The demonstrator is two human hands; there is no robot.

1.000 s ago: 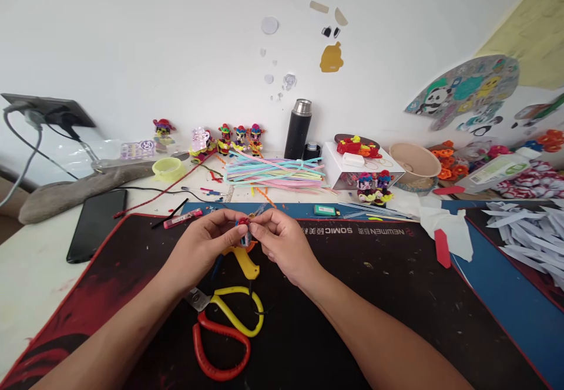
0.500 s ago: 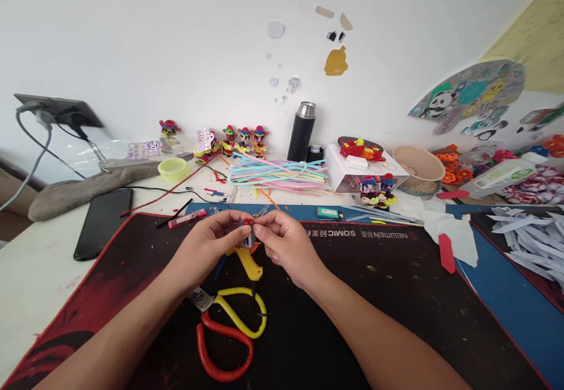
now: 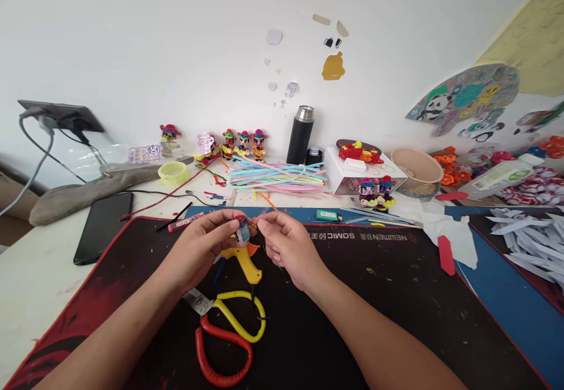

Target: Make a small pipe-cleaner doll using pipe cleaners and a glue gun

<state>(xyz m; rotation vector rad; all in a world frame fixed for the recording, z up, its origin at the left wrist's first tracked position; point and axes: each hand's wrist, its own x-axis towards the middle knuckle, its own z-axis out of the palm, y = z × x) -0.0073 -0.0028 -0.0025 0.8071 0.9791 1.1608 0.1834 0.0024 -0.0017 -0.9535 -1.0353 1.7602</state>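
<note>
My left hand (image 3: 205,243) pinches a small doll figure (image 3: 242,234) with a red top and a pale blue body. Close beside it on the right, my right hand (image 3: 286,244) is closed with thumb and forefinger together; whatever lies between those fingertips is too small to make out. Just below the figure lies a yellow glue gun (image 3: 247,265), its upper part partly hidden by the left hand. Nearer to me, scissors (image 3: 224,352) with one red and one yellow handle rest on the dark desk mat (image 3: 352,302).
Behind the hands lies a bundle of pastel pipe cleaners (image 3: 277,177). A black thermos (image 3: 300,137) stands by the wall, with several finished dolls (image 3: 244,144) to its left. A white box (image 3: 348,172) and a beige bowl (image 3: 416,167) are further right. A phone (image 3: 103,225) lies left.
The doll figure has shifted slightly left and shows more of its body. My right hand's fingertips have drawn a little away from it. The view has tilted slightly.
</note>
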